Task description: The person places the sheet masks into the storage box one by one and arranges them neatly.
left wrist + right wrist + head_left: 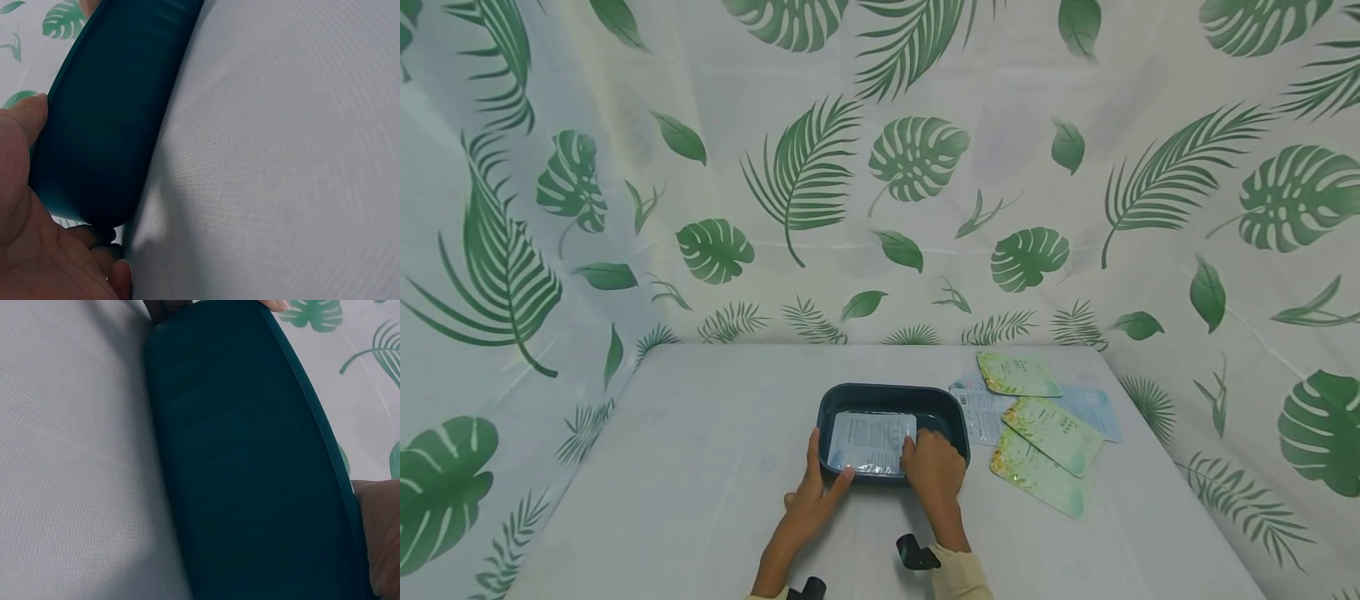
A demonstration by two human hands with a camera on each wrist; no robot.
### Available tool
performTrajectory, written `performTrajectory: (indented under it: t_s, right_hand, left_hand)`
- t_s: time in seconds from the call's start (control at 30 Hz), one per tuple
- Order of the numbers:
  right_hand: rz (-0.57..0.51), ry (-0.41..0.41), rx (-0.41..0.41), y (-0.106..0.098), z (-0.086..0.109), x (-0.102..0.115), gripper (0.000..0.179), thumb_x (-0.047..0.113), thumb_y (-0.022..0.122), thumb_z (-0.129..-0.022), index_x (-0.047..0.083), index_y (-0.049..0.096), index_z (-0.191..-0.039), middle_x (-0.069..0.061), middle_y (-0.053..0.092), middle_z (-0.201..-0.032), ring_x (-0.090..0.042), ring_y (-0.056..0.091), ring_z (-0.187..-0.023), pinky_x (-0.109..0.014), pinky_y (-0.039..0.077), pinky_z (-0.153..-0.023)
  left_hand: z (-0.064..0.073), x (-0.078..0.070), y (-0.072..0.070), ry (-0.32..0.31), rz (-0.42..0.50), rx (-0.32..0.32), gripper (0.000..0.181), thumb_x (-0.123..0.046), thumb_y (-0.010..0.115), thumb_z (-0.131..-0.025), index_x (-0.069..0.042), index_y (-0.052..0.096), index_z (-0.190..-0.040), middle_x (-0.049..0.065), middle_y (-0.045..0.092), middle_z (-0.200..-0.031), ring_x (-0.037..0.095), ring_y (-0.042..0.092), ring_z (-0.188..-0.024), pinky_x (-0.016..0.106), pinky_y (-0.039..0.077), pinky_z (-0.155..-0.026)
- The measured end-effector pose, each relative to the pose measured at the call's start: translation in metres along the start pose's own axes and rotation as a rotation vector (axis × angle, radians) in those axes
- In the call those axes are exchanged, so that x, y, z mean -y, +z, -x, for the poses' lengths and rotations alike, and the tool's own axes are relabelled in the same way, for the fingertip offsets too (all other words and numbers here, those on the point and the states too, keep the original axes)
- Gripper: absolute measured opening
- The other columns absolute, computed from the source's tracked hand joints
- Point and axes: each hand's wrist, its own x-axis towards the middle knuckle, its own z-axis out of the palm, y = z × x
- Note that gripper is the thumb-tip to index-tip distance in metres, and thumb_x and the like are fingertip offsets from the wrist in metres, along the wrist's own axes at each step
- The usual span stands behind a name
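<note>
A dark teal rectangular bin [891,388] sits on the white table. Inside its left part lies a pale blue and white sheet mask packet [871,442], printed side up. My left hand [811,508] holds the bin's front left corner, thumb on the front rim and fingers around the side; the left wrist view shows the bin wall [112,112] beside it. My right hand [936,471] reaches over the front rim, fingers curled inside the bin and thumb at the packet's right edge. Its fingertips are hidden; the right wrist view shows mostly the bin's outer wall [244,444].
Right of the bin lie several green packets [1018,374] and pale blue packets [1093,408], overlapping in a loose pile. A white cloth with green leaf prints [917,158] hangs around the table [715,433].
</note>
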Motion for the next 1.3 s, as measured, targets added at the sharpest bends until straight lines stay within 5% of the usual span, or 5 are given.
performTrajectory:
  t_s: [0.3, 0.93, 1.1, 1.3]
  right_hand:
    - [0.001, 0.010, 0.008, 0.0003, -0.0003, -0.0002, 0.032, 0.032, 0.064, -0.092, 0.001, 0.072, -0.097, -0.012, 0.066, -0.081, -0.022, 0.057, -0.061, -0.037, 0.046, -0.054]
    - [0.027, 0.013, 0.108, -0.0037, 0.0001, 0.0006, 0.035, 0.035, 0.063, -0.093, 0.001, 0.072, -0.092, -0.011, 0.061, -0.078, -0.023, 0.052, -0.060, -0.039, 0.043, -0.053]
    - [0.010, 0.011, 0.086, -0.0023, 0.0023, -0.0013, 0.035, 0.035, 0.063, -0.093, 0.001, 0.072, -0.095, -0.012, 0.063, -0.080, -0.024, 0.056, -0.062, -0.040, 0.045, -0.054]
    - [-0.039, 0.006, -0.036, 0.0023, 0.0051, -0.0026, 0.036, 0.032, 0.064, -0.093, -0.001, 0.070, -0.106, -0.018, 0.068, -0.095, -0.033, 0.067, -0.076, -0.046, 0.053, -0.063]
  left_hand:
    - [-0.0003, 0.0001, 0.0007, 0.005, 0.006, 0.001, 0.086, -0.046, 0.052, -0.098, -0.016, -0.003, -0.157, 0.017, 0.007, -0.164, 0.051, 0.021, -0.145, 0.085, 0.000, -0.093]
    - [-0.0006, -0.0013, 0.0042, -0.023, -0.008, -0.006, 0.087, -0.049, 0.053, -0.096, -0.018, -0.001, -0.157, 0.019, 0.010, -0.164, 0.054, 0.024, -0.142, 0.085, 0.002, -0.092]
    - [0.0009, -0.0015, 0.0051, -0.024, -0.029, -0.018, 0.086, -0.049, 0.054, -0.096, -0.018, 0.000, -0.157, 0.020, 0.013, -0.163, 0.055, 0.027, -0.141, 0.084, 0.008, -0.091]
    - [0.0021, -0.0010, 0.0043, -0.029, -0.032, -0.017, 0.087, -0.051, 0.053, -0.096, -0.019, 0.000, -0.157, 0.020, 0.013, -0.163, 0.054, 0.027, -0.141, 0.082, 0.009, -0.091]
